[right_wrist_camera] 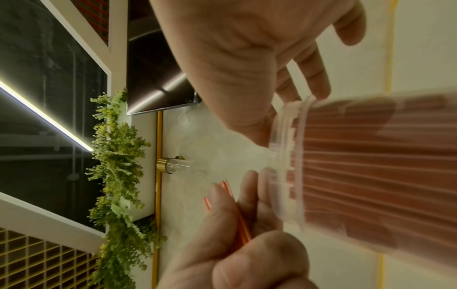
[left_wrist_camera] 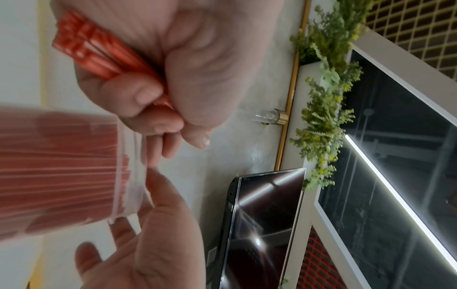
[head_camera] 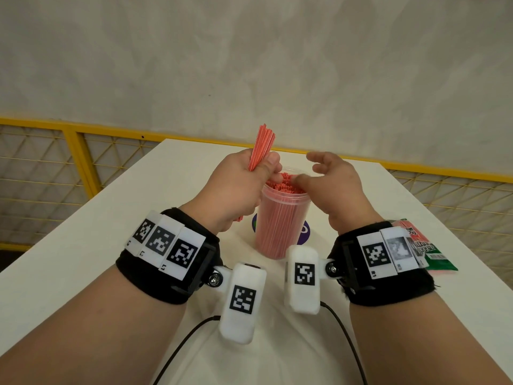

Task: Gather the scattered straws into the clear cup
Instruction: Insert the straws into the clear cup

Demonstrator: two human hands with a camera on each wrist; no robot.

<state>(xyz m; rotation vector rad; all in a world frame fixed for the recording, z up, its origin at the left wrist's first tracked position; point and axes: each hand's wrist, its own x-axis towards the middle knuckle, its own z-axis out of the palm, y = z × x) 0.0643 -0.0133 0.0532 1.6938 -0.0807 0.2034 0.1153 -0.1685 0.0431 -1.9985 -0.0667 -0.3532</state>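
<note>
Left grip: left hand fisted round a bundle of straws, their long axis near upright, tops leaning to 1 o'clock.
Cup: upright on the tabletop, at 3 o'clock just beside that fist (already packed with straws).
Right grip: right hand held nothing, fingers spread loosely, thumb at the rim.
Nearer hand: the left, judged to tip its bundle in next.
</note>
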